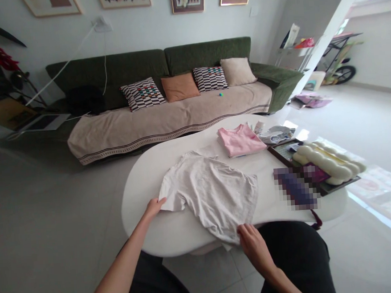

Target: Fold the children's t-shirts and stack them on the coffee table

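So, how much room do the hands have?

Not much on the near side. The edge of the white oval table curves right under them, and the white T-shirt reaches that edge, its lower corner drooping over it.

And beyond the shirt?

Bare tabletop lies to its left and far side. To the far right, a folded pink shirt sits close by, with paper packets just beside it. Further right, a dark tray carries a cream bumpy cushion, and a pixelated object lies at the tray's near side.

How does the T-shirt look?

Spread out unfolded, rumpled and creased, with both short sleeves showing.

Where are the fingers?

The left hand is at the sleeve on the scene's left, its fingers together against the cloth. The right hand is at the near hem, its fingers curled on the fabric. I can't tell whether either hand is actually pinching.
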The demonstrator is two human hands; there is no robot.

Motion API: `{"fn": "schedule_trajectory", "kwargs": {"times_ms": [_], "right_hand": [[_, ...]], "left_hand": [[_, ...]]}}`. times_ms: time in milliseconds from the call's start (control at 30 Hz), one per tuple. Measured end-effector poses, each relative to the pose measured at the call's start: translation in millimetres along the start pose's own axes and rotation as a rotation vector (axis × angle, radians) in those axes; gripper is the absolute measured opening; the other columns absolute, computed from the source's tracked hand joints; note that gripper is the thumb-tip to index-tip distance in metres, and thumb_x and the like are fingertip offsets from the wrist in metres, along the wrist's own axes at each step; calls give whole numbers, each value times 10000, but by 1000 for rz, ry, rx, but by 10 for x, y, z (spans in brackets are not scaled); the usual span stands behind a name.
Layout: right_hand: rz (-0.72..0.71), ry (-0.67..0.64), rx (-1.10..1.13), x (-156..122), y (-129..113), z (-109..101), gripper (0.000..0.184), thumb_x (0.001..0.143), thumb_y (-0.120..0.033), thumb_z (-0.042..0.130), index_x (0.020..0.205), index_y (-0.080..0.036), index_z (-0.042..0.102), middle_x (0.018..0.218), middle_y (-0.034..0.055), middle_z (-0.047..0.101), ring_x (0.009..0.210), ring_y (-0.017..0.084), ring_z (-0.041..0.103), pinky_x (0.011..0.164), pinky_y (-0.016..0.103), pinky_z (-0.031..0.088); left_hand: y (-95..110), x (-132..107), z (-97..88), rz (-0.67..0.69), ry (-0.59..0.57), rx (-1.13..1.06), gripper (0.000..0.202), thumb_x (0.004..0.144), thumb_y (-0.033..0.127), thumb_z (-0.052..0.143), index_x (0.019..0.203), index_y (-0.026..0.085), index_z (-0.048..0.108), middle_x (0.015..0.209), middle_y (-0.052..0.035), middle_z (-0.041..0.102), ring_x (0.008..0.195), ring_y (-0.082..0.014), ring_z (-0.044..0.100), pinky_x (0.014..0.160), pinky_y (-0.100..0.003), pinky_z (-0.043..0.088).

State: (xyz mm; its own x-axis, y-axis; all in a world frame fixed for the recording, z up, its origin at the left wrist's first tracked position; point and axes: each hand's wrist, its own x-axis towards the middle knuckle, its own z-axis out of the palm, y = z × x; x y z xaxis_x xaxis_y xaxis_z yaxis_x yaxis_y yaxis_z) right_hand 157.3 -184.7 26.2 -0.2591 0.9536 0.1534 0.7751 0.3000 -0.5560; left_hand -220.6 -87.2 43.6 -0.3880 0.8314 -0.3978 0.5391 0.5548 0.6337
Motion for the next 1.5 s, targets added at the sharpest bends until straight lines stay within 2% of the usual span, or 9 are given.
{"fn": "schedule_trajectory", "kwargs": {"times_ms": [100, 233, 333, 433, 633, 833, 1100, 1367, 1500], "right_hand": [[365, -52, 268, -98, 157, -1, 104, 786, -298, 420, 749, -210, 460, 715, 32, 545, 673, 196, 560, 661, 359, 449], [869, -232, 875, -302, 152, 281, 344, 637, -435, 578, 886, -217, 483, 905, 58, 594, 805, 215, 604, 643, 334, 466], [973, -93, 1082, -368, 41, 534, 474, 517, -426, 667, 912, -241, 481, 1098, 64, 544, 966, 231, 555, 689, 325, 462], [1048, 64, 1174, -336, 7, 671, 531, 467, -409, 692, 922, -267, 460, 1101, 34, 543, 1019, 240, 521, 712, 330, 461], [1056, -144, 1375, -392, 159, 672, 373, 495, -382, 696, 745, -195, 492, 907, 44, 597, 963, 250, 568, 732, 327, 453], [1062, 13, 1501, -450, 166, 673, 449, 505, -330, 709, 881, -250, 476, 1008, 14, 576, 988, 230, 572, 757, 347, 459], [1101, -60, 1587, -410, 12, 649, 352, 533, -338, 702, 789, -195, 506, 891, 32, 637, 920, 247, 610, 719, 318, 470], [942, 17, 1627, -609, -217, -23, 255, 583, -242, 741, 780, -183, 591, 799, 28, 674, 721, 146, 637, 641, 224, 481], [850, -40, 1542, -537, -269, -415, 331, 631, -326, 708, 920, -207, 598, 993, 56, 645, 895, 225, 616, 658, 281, 491]], "left_hand": [[-232, -344, -78, -31, -44, -238, 200, 827, 304, 467, 839, 139, 580, 753, -40, 644, 754, -175, 621, 573, -228, 478], [-450, -638, -19, -219, -57, -747, 86, 813, 186, 504, 845, 137, 566, 704, -39, 632, 635, -149, 619, 575, -255, 508], [-483, -735, 91, -321, -13, -868, 78, 830, 157, 469, 854, 133, 539, 679, -38, 621, 562, -137, 609, 566, -272, 520], [-446, -759, 152, -338, 23, -909, 90, 819, 165, 497, 896, 145, 539, 690, -22, 616, 552, -129, 607, 552, -266, 523], [-436, -743, 131, -324, -82, -886, 142, 735, 134, 614, 871, 114, 579, 719, -51, 638, 583, -134, 617, 559, -237, 524], [-460, -727, 132, -325, -126, -881, 190, 676, 111, 672, 842, 111, 578, 720, -57, 649, 572, -140, 625, 561, -235, 536], [-438, -752, 122, -334, -81, -884, 105, 712, 74, 626, 803, 98, 580, 694, -53, 648, 539, -128, 617, 515, -223, 528], [-300, -893, -122, -256, -134, -903, 115, 721, 73, 613, 835, 88, 613, 757, -68, 664, 567, -116, 617, 528, -207, 533], [-227, -1102, -357, -182, -184, -893, 209, 699, 94, 643, 906, 111, 626, 878, -67, 665, 677, -138, 631, 550, -216, 543]]}}
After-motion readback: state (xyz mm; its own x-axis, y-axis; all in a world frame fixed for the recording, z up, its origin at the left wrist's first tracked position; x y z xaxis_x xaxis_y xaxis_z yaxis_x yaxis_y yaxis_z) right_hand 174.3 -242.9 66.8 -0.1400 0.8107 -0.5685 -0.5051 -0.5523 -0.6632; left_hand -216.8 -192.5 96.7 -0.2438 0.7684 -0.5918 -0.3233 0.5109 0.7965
